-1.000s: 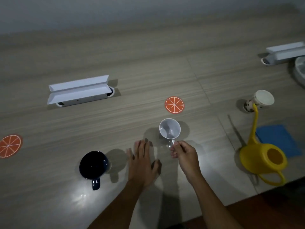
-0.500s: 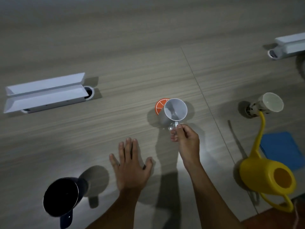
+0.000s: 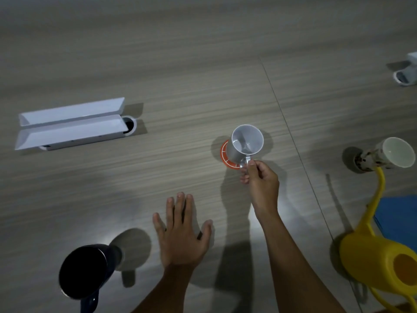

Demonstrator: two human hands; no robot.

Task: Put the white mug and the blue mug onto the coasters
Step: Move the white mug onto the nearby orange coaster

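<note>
The white mug [image 3: 246, 143] stands over the orange-slice coaster [image 3: 226, 154] at the table's middle, covering most of it; only the coaster's left and near rim shows. My right hand [image 3: 260, 179] pinches the mug's handle from the near side. My left hand [image 3: 180, 233] rests flat on the table with fingers spread, holding nothing. The dark blue mug [image 3: 84, 271] stands on the bare table at the near left, just left of my left hand. No second coaster is in view.
A long white cable box [image 3: 72, 124] lies at the left. At the right stand a patterned cup [image 3: 388, 154], a yellow watering can [image 3: 381, 263] with a long spout, and a blue cloth [image 3: 399, 218]. Another white box [image 3: 408, 71] sits far right.
My right hand carried the white mug away from me, from the bare table onto the orange coaster. The view shifted, so the left coaster has left the frame. My left hand stayed flat.
</note>
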